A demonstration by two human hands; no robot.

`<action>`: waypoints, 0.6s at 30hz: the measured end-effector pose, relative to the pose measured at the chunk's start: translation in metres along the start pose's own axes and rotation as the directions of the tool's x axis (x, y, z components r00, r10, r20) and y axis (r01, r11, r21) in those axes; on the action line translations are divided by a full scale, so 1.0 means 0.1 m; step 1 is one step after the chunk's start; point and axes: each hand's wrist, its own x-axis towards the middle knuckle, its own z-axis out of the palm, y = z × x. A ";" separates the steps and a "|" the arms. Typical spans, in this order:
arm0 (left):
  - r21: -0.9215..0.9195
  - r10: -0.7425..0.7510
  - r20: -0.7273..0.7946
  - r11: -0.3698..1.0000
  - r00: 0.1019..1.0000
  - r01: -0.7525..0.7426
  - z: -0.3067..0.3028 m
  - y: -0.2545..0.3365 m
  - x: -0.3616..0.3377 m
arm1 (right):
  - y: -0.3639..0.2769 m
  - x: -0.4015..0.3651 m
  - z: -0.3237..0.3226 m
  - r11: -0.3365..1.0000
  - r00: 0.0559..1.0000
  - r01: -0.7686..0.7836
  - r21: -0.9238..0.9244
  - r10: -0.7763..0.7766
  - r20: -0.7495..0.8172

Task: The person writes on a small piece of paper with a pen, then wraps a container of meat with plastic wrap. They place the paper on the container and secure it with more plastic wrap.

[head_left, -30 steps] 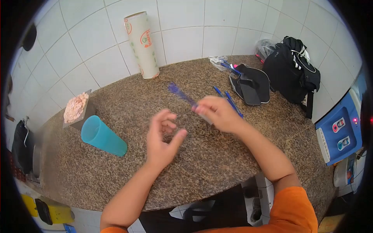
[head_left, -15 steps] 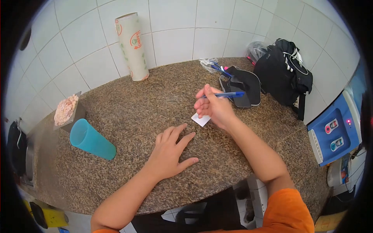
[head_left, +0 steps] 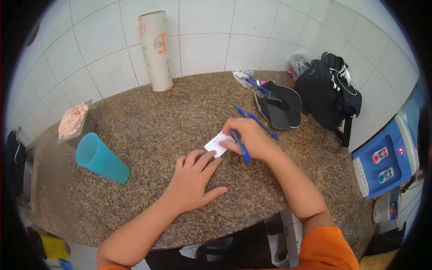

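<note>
A small white card [head_left: 212,146] with print on it lies on the speckled stone counter. My left hand [head_left: 192,180] rests flat with fingers spread, its fingertips at the card's lower left edge. Over the card's right end is my right hand [head_left: 252,138], closed around a blue pen [head_left: 243,150] that is smeared by motion and slants down to the right. Part of the card is hidden by my right fingers. Just beyond that hand, two more blue pens [head_left: 264,126] lie on the counter.
A turquoise cup [head_left: 105,159] and a metal container of pinkish material [head_left: 74,121] stand at left. At the back is a tall printed roll [head_left: 155,54]. To the right are a black cap [head_left: 281,105], a black backpack [head_left: 326,92] and a blue water dispenser [head_left: 387,155].
My right hand has moved down and toward me, turning the pen from level to slanting. The card has shifted left to my left fingertips. Two pens behind the hand now show.
</note>
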 end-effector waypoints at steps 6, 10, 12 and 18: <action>0.047 -0.044 -0.052 0.998 0.998 0.046 0.05 0.01 -0.07 | -0.08 0.07 0.09 0.283 0.879 -0.325 0.902 0.443 0.178; 0.058 -0.081 -0.058 0.995 0.995 0.085 0.05 0.03 -0.10 | -0.19 0.09 0.30 0.401 0.929 -0.251 0.881 0.355 0.103; 0.070 -0.089 -0.065 0.993 0.994 0.093 0.06 0.03 -0.12 | -0.13 0.10 0.41 0.461 0.946 -0.264 0.847 0.295 0.135; 0.063 -0.182 -0.034 0.981 0.983 0.184 0.06 0.10 -0.14 | -0.12 0.15 0.52 0.574 0.917 -0.369 0.731 0.355 0.184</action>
